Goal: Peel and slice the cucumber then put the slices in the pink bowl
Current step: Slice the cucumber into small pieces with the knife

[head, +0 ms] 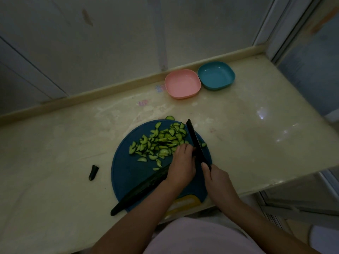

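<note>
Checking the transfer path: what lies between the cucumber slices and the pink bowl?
Head view: only bare countertop with pale smears, plus one stray slice just beyond the cutting board's far edge.

The room is dim, and everything has a grey-green cast. A pale cream, glossy stone counter (pixel 238 125) fills the middle of the view, with small bright reflections (pixel 262 114) on its right part and faint pink and blue marks (pixel 143 103) near its far side. A raised beige strip (pixel 110 88) runs along its far edge. Behind it stand grey-white wall panels (pixel 119 43), one with a brown smudge (pixel 87 17). A white metal frame (pixel 266 24) rises at the far right corner, and pale rails (pixel 293 208) show below the counter's right end.
</note>
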Motion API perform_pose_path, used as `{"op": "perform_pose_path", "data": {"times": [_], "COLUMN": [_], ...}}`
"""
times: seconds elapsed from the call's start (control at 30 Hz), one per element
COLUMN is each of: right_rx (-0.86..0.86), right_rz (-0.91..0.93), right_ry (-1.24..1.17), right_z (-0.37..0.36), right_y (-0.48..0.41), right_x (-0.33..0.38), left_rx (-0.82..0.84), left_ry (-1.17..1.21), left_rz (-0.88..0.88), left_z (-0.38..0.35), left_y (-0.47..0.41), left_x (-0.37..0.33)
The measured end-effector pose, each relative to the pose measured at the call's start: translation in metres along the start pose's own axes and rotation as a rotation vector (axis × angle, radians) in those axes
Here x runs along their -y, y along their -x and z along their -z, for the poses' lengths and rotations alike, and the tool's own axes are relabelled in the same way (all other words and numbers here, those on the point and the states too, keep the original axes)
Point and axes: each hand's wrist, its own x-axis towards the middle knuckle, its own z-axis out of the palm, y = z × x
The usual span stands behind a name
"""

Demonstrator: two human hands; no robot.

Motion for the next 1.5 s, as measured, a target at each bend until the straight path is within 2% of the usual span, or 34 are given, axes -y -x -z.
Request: {"op": "perform_pose_path", "data": {"times": [1.5], "right_rx": [0.001], "right_rz": [0.005], "right_ry": [-0.084], "right_z": [0.002], "right_y": [0.021], "right_x": [-0.001], "left_rx": [-0.026], "left_ry": [0.026], "left_rz": [0.017], "left_z": [0.002], "left_y": [0.002], "left_x": [-0.001]}}
